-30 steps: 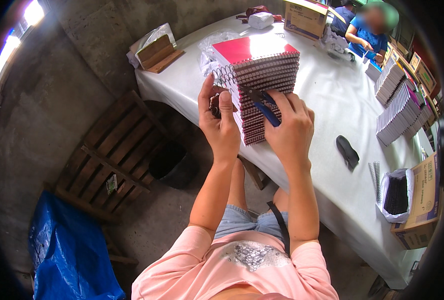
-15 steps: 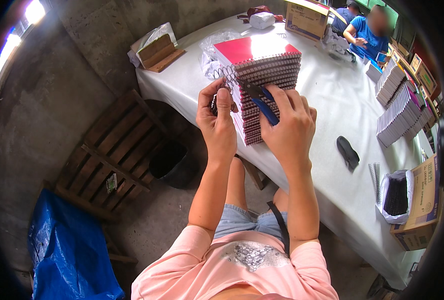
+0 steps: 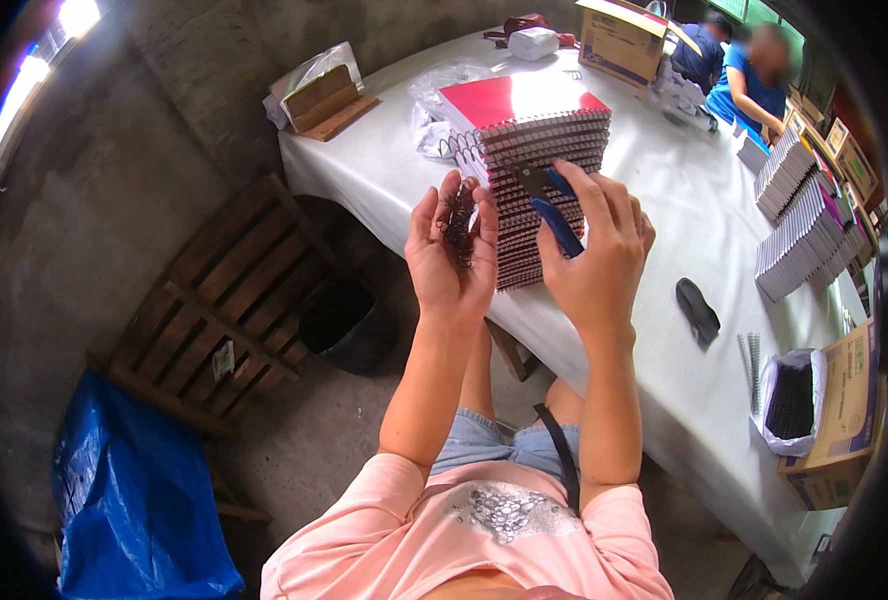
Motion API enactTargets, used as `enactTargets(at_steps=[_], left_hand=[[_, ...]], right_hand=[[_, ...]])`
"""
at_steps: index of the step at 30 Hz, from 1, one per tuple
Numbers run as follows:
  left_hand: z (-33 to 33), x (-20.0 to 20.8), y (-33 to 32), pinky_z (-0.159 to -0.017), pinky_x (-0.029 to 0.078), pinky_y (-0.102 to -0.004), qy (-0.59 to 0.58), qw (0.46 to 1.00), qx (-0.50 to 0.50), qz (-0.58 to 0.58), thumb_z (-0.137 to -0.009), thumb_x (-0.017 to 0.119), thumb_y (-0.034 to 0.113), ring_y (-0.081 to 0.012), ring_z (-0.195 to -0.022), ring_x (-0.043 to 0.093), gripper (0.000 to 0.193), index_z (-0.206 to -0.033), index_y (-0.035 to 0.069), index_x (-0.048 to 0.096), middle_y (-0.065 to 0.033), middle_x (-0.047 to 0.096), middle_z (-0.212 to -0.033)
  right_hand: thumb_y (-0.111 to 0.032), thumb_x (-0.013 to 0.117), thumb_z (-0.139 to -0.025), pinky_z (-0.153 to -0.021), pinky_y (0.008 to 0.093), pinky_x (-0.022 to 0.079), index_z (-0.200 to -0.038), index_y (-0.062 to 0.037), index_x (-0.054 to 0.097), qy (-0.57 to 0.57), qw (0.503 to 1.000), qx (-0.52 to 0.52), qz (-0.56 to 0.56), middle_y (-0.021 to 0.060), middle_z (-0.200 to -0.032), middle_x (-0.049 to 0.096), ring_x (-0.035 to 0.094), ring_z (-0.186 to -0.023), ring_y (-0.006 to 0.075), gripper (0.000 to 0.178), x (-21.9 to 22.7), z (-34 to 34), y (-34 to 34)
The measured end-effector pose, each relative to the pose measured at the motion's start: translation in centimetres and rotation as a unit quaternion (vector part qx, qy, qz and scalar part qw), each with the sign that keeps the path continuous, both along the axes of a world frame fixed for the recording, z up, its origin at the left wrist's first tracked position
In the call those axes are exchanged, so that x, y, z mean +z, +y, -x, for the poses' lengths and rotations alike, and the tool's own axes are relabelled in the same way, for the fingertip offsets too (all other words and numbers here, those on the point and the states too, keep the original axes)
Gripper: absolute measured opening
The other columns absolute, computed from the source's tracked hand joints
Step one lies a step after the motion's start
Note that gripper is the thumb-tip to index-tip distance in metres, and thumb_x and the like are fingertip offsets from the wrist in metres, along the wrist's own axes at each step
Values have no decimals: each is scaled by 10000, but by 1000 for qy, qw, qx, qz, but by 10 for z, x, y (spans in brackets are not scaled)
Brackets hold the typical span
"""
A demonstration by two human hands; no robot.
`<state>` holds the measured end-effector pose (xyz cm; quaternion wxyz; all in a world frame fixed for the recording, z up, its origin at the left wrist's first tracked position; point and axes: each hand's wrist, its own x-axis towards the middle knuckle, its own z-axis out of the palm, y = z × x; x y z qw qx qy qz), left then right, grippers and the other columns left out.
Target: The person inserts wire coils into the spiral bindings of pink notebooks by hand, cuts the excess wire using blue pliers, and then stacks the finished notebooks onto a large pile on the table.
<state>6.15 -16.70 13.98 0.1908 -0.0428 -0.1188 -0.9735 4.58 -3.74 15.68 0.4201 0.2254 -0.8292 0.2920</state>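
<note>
A cupped palm, turned upward, is what my left hand (image 3: 437, 280) shows, its fingers curled round a bunch of dark wire coil pieces (image 3: 457, 228). Wire cutters (image 3: 561, 228) with blue handles and dark jaws are gripped in my right hand (image 3: 604, 255). Both hands are at the near side of a tall stack of spiral-bound notebooks (image 3: 464, 97) with a red and white top cover. A loose length of wire coil (image 3: 454, 146) sticks out from the stack's left side. The cutter jaws are in front of the bound edges; whether they touch them I cannot tell.
The white-covered table (image 3: 654, 330) bears a black oblong object (image 3: 697, 312), more notebook stacks (image 3: 799, 245), a bag of black coils (image 3: 792, 402) and cardboard boxes (image 3: 619, 45). A black bucket (image 3: 349, 330) stands below left. Two people (image 3: 749, 85) are at the far right.
My left hand has turned palm up and opened somewhat, showing the coil pieces. The cutters have moved slightly right, away from the loose coil. The co-worker in blue has lowered an arm.
</note>
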Motion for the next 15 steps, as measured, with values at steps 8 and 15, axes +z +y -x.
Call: enactTargets(at_steps=[8,15], left_hand=[[1,14,-13,-729,503,-222,12,984,51,171,-875,637,223,-127,-825,556,309,-1078,4,558,-75,570,-1003],[7,18,-7,-627,420,-228,32,955,138,259,-866,653,127,-81,-682,517,162,-934,18,553,-39,592,-845]], right_hand=[[-193,721,-652,-930,438,323,-1149,-180,587,-19,999,-20,-19,29,-1040,547,520,-1029,228,514,7,-1,-7],[-116,681,-666,-827,386,421,-1119,-156,598,-34,999,-21,-18,41,-957,594,581,-891,243,462,11,-3,-9]])
